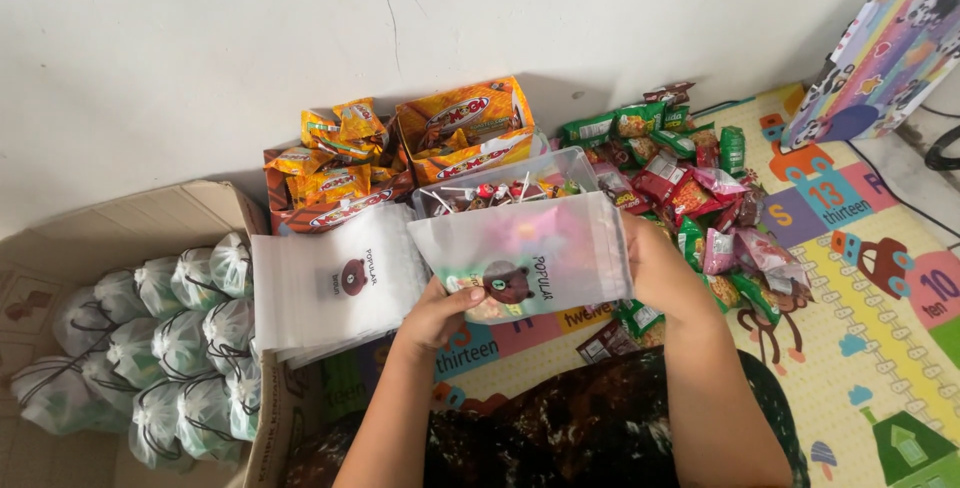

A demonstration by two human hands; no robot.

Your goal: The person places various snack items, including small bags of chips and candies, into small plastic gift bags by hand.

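Note:
Both hands hold one frosted plastic zip bag with a small brown bear picture, level in front of me. My left hand pinches its lower left edge, thumb on top. Gripping the bag's right end is my right hand. Just left of the bag lies a stack of the same bear bags. Behind the held bag stands a clear plastic tub with lollipops in it.
A cardboard box at the left holds several tied white bags. Orange snack boxes and orange packets stand against the wall. A heap of green, red and pink snack packets lies on the colourful play mat.

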